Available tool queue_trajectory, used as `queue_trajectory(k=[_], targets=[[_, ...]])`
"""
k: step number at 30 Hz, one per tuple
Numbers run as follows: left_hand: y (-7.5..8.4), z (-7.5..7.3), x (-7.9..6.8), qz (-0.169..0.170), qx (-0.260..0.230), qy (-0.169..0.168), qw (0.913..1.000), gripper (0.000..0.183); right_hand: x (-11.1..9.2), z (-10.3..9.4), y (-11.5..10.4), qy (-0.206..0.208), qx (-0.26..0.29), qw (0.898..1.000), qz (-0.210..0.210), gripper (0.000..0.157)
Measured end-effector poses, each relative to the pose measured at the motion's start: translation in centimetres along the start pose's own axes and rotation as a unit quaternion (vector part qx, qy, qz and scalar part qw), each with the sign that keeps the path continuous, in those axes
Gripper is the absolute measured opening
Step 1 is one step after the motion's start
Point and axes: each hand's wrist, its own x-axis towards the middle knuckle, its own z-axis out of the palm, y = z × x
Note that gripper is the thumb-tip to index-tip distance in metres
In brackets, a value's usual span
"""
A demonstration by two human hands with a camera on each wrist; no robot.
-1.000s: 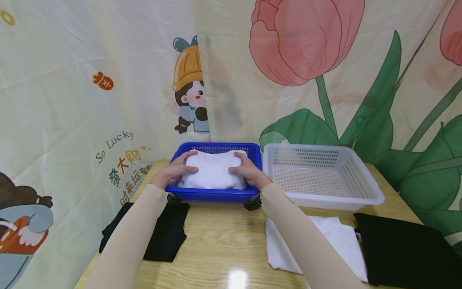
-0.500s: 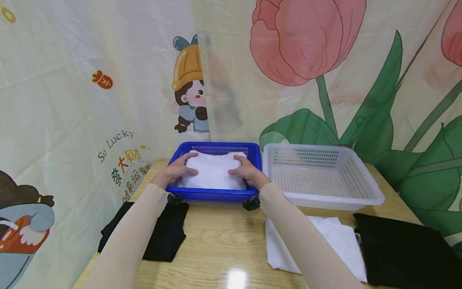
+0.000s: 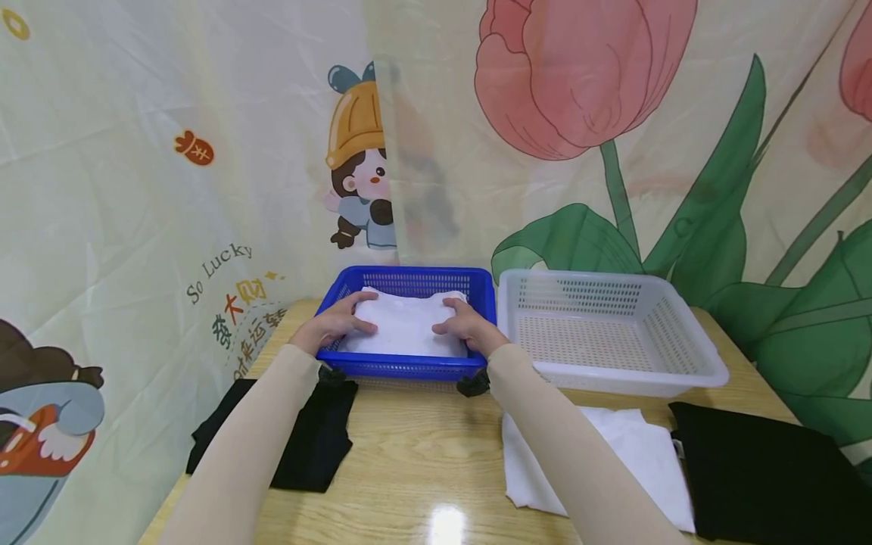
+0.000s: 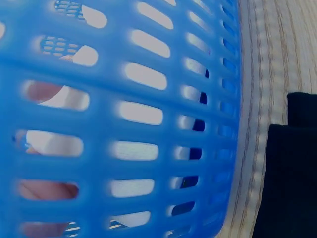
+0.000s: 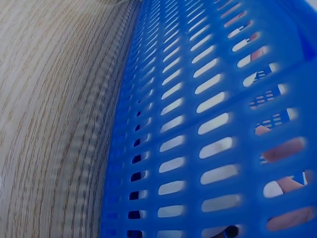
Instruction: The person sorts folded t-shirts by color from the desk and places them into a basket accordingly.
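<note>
A folded white garment [image 3: 405, 325], probably a shirt, lies inside the blue basket [image 3: 409, 369] in the head view. My left hand [image 3: 334, 321] grips its left side, thumb on top and fingers at the far corner. On the right side my right hand [image 3: 471, 325] holds it the same way. Both wrists pass over the basket's front rim. Through the slots of the blue basket wall [image 4: 99, 119] in the left wrist view, white cloth shows with something dark low down. The right wrist view shows the same basket wall [image 5: 193, 124], with parts of fingers behind the slots.
A white basket [image 3: 613, 378] stands right beside the blue one. Nearer on the wooden table [image 3: 409, 446] lie a folded white garment [image 3: 613, 439], a black one [image 3: 763, 469] at the right, and another black garment [image 3: 316, 446] under my left forearm. A printed curtain [image 3: 436, 136] hangs behind.
The white garment has sunk a little lower into the blue basket, both hands still holding its sides. The head view has shifted very slightly.
</note>
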Motion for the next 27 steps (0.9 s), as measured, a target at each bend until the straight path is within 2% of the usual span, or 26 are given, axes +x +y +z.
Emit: queue_trajectory(k=[19, 27], targets=[[0.21, 0.65, 0.21, -0.002, 0.029, -0.008, 0.9996, 0.083, 0.12, -0.23, 0.40, -0.008, -0.015, 0.999, -0.031, 0.087], [-0.04, 0.51, 0.21, -0.003, 0.041, -0.003, 0.9992, 0.084, 0.13, 0.39, 0.20, 0.040, -0.041, 0.998, -0.035, 0.092]])
